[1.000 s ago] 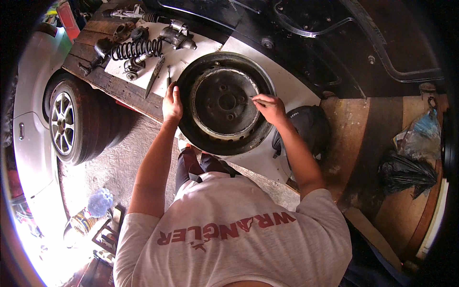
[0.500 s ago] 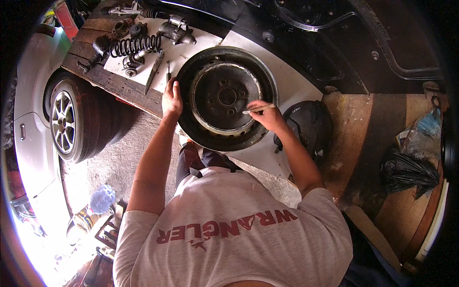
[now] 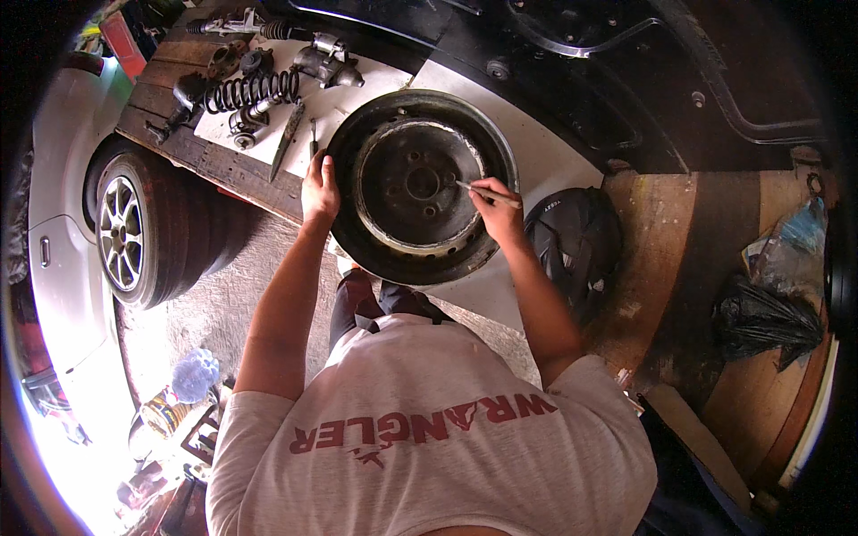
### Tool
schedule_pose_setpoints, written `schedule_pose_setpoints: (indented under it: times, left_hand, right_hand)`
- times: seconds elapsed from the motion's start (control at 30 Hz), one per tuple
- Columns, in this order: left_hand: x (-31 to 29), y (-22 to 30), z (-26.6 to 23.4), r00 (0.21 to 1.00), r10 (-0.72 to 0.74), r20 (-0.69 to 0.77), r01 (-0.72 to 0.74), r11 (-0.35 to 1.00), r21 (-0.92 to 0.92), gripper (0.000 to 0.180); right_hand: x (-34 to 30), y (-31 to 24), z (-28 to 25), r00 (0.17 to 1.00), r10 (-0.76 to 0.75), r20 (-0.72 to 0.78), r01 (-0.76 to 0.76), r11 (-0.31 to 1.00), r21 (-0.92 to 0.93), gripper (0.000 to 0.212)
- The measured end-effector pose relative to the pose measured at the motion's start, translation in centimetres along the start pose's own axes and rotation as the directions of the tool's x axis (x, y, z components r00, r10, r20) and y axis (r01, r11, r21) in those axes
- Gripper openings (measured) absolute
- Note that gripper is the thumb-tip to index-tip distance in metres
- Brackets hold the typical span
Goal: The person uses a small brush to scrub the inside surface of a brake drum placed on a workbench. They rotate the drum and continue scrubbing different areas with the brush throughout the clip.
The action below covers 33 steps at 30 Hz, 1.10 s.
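Note:
A dark steel wheel rim (image 3: 407, 214) with a worn whitish ring around its centre lies face up at the bench's near edge. My left hand (image 3: 320, 189) is closed on the rim's left edge, thumb uppermost. Over the rim's right side, my right hand (image 3: 497, 213) pinches a slim, pale-handled stick-like tool (image 3: 497, 196). Its thin tip points left, at or near a bolt hole right of the centre hole; whether it touches cannot be made out. Just beyond my left hand lie a small dark-handled tool (image 3: 314, 141) and a long flat pointed tool (image 3: 287, 141).
Greasy car parts, including a coil spring (image 3: 253, 91), crowd the bench's far left. A black backpack (image 3: 574, 237) sits right of the rim. Dark car bodywork (image 3: 608, 80) rises behind. To the left stand a tyre (image 3: 147, 228) and a white car (image 3: 67, 259). Plastic bags (image 3: 769, 317) lie far right.
My right hand has shifted slightly, and the tool's tip has moved up from the lower right of the rim's face to beside the right bolt hole. My left hand keeps its hold.

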State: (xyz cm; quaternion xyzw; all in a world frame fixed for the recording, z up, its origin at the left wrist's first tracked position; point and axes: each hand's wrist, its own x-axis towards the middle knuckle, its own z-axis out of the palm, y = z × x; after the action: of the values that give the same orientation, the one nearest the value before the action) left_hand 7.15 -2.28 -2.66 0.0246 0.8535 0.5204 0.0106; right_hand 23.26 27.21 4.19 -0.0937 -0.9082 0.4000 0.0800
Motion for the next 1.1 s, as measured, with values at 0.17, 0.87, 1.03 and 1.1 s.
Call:
schedule_pose_setpoints:
  times: [0.17,0.87,1.03,1.1]
  left_hand:
    - [0.0,-0.8,0.2,0.999,0.023,-0.034,-0.021,0.999,0.042,0.056]
    - [-0.5,0.6,-0.3,0.999,0.029,0.044,-0.034,0.994,0.104,0.063]
    - [-2.1,0.8,-0.2,0.988,0.097,0.120,-0.128,0.950,0.286,0.072]
    - [-2.8,1.1,0.0,0.983,0.138,0.120,-0.169,0.934,0.314,0.071]
  right_hand:
    - [-2.1,-1.5,1.1,0.955,-0.253,0.152,0.262,0.964,-0.041,0.013]
    - [-1.4,-1.4,2.3,0.964,-0.257,0.070,0.256,0.966,0.030,0.016]
    - [-0.3,-1.9,0.7,0.998,0.040,0.053,-0.045,0.994,0.098,0.017]
    - [0.3,-1.4,1.4,0.990,-0.060,-0.125,0.069,0.995,0.069,0.016]
